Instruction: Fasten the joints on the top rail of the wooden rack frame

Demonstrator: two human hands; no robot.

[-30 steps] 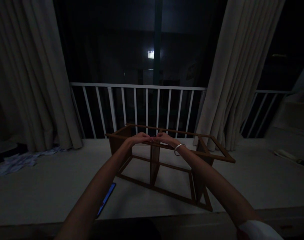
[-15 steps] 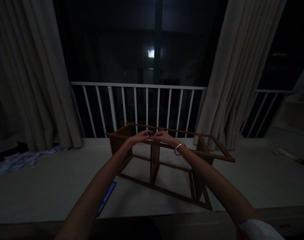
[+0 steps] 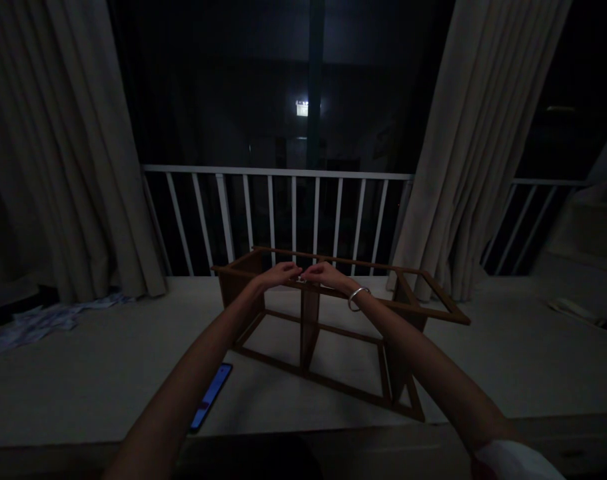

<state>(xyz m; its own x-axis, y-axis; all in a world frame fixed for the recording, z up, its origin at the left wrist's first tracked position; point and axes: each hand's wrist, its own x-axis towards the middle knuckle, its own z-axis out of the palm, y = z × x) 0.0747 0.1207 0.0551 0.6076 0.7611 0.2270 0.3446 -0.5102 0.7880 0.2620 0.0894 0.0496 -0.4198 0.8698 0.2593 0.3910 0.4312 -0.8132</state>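
Note:
A brown wooden shelf rack (image 3: 310,323) lies on its side on the pale surface, its rails and panels forming an open frame. Over its upper front rail, above the middle panel, my left hand (image 3: 282,273) is closed with thumb and fingertips together. My right hand (image 3: 324,273) meets it there from the other side, fingers also pinched, a silver bangle (image 3: 356,299) round that wrist. The fingertips of both hands almost touch. Anything between them is too small and dark to make out.
A phone (image 3: 211,397) with a lit screen lies by my left forearm, near the front edge. White railing (image 3: 278,172) stands behind the rack, before a dark window. Curtains (image 3: 438,153) hang at both sides. Crumpled patterned cloth (image 3: 38,327) lies far left.
My left fingers have drawn together from a more spread pose. The left forearm has shifted slightly left, and more of the phone shows. The rack has stayed in place.

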